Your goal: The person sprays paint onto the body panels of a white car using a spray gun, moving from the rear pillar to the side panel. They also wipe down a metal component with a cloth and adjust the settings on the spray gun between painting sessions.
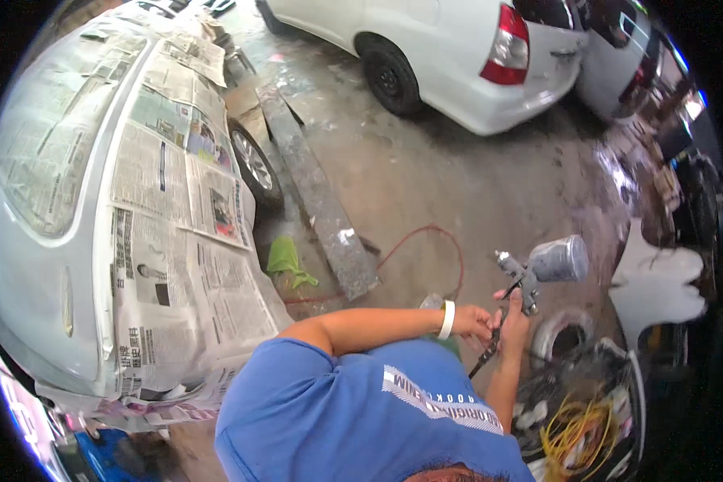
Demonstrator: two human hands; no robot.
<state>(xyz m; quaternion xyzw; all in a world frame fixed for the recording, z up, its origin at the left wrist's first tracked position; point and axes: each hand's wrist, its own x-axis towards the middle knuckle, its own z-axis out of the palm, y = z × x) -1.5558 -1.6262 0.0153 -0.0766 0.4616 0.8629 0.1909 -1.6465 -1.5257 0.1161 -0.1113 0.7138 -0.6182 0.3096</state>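
Note:
In front of my chest, toward the right, my right hand [514, 325] is wrapped round the handle of a spray gun [528, 291]. A grey metal paint cup [559, 259] is fixed to the gun and leans out to the right. The nozzle end points away from me. Below the handle hangs a dark air hose [484, 358], running down along my blue shirt. My left hand [475, 322], with a white band on its wrist, reaches across with its fingers pinched where the hose meets the handle. The fingertips partly hide that joint.
A car covered with newspaper [149, 241] stands on the left, its wheel [255, 165] exposed. Beside it lie a long grey plank [317, 197] and a green cloth [289, 261]. A red hose [434, 229] curves over the floor. A white car [458, 56], tyre [562, 333] and yellow cable [578, 434] are around.

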